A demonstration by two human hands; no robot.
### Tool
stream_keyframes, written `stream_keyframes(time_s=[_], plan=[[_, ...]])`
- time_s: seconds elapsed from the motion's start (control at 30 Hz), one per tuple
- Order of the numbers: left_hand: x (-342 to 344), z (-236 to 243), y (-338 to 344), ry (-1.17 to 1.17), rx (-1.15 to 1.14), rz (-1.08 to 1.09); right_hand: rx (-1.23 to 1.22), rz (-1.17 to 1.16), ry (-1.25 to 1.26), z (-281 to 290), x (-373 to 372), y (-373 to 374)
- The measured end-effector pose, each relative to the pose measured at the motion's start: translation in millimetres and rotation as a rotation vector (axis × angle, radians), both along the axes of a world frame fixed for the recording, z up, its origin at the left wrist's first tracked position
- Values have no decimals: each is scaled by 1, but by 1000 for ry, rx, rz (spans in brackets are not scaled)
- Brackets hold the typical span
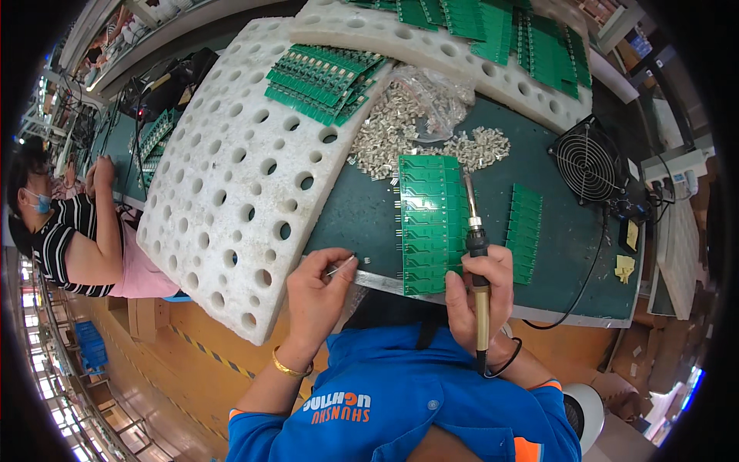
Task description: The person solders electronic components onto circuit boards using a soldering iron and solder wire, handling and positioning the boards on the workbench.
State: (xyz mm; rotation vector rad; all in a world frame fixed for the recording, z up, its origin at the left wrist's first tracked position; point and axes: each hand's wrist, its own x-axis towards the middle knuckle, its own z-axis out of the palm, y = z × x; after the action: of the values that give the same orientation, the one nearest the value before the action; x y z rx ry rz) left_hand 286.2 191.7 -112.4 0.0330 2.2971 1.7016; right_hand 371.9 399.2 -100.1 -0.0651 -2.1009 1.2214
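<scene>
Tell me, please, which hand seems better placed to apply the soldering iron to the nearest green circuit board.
Probably the right hand: it holds the soldering iron by that circuit board; the left hand pinches a thin strand.

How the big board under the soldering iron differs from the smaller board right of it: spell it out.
Size: the big board is wider and longer than the smaller board.
Place: the big board reaches the table's front edge; the smaller board stops short of it.
Tool: the soldering iron overlaps the big board in view, not the smaller board.
Both are green and elongated.
</scene>
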Motion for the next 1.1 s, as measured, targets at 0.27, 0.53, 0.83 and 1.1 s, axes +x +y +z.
stream_keyframes(time_s=[0.27,0.53,0.83,1.1], plan=[[-4,15,20,454,-433,-237,111,-14,98,7,-4,15],[2,13,24,381,-331,-202,80,-29,100,9,-7,26],[-17,47,71,-595,567,-142,49,-84,72,7,1,36],[-10,50,102,-499,513,-207,-71,-174,25,-3,23,48]])
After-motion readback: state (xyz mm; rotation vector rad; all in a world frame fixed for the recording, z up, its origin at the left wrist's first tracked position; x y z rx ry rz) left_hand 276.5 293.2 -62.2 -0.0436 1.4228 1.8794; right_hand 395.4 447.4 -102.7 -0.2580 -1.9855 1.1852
